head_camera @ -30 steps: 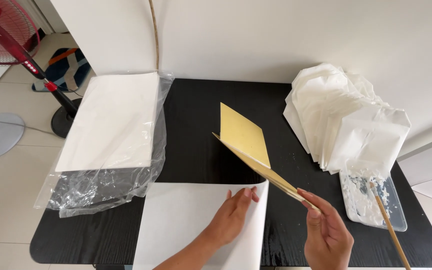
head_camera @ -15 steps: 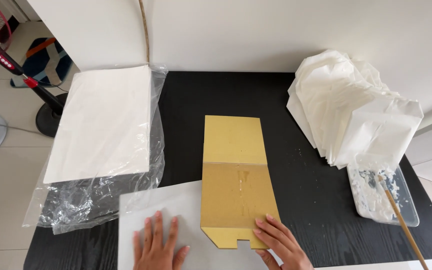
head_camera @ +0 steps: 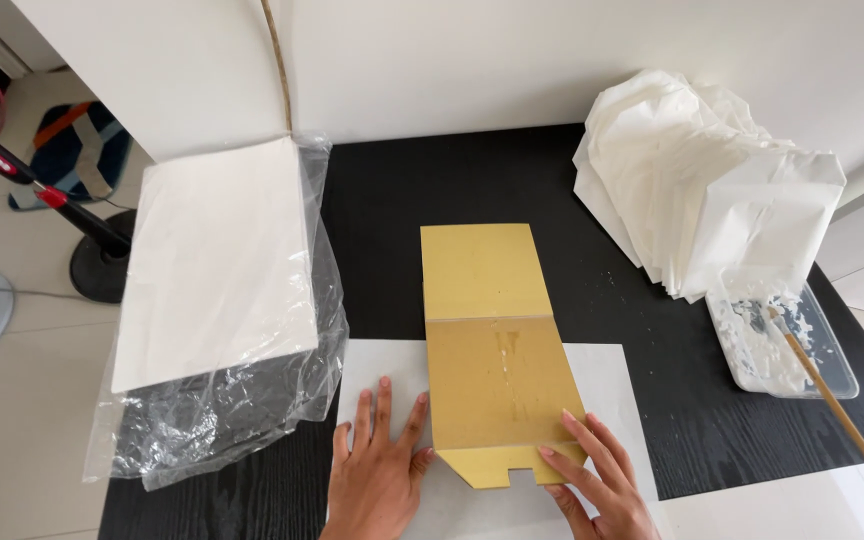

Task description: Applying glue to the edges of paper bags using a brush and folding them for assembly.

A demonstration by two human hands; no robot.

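The right hand [head_camera: 592,485] lies flat, fingers [head_camera: 577,440] slightly spread, tips pressing the near right corner of the tan cardboard template [head_camera: 497,350]; nothing is gripped. The left hand [head_camera: 377,470] rests palm-down, fingers apart, on the white paper sheet [head_camera: 382,365], just beside the template's left edge, thumb touching or nearly touching it. The template lies on the sheet with its long axis running straight away from the person, a crease crossing its middle and a notch at the near end between the two hands. The right hand is the one on it. Farther out on the black table [head_camera: 432,180]: a paper stack in clear plastic [head_camera: 222,260] at left, folded white bags [head_camera: 712,180] and a glue tray with brush [head_camera: 782,340] at right.
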